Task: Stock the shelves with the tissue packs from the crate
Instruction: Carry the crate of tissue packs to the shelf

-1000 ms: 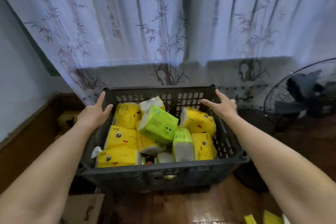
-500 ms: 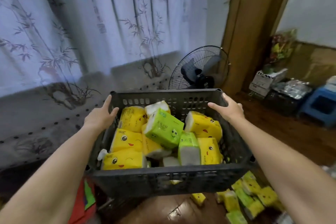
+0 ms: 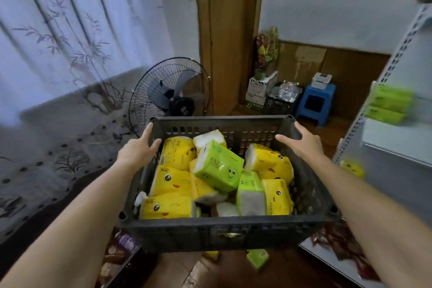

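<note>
I hold a black plastic crate in the air in front of me. My left hand grips its left rim and my right hand grips its right rim. Inside lie several yellow tissue packs with cartoon faces and green tissue packs, piled loosely. A white metal shelf unit stands at the right edge, with green packs on an upper shelf and a yellow pack lower down.
A black floor fan stands behind the crate by a wooden door frame. A blue stool, boxes and a dark crate sit by the far wall. Tissue packs lie on the wooden floor below. A patterned curtain hangs at the left.
The view has swung right with the crate held in both hands: the curtain slid left, and the door frame, blue stool and shelf unit came into view.
</note>
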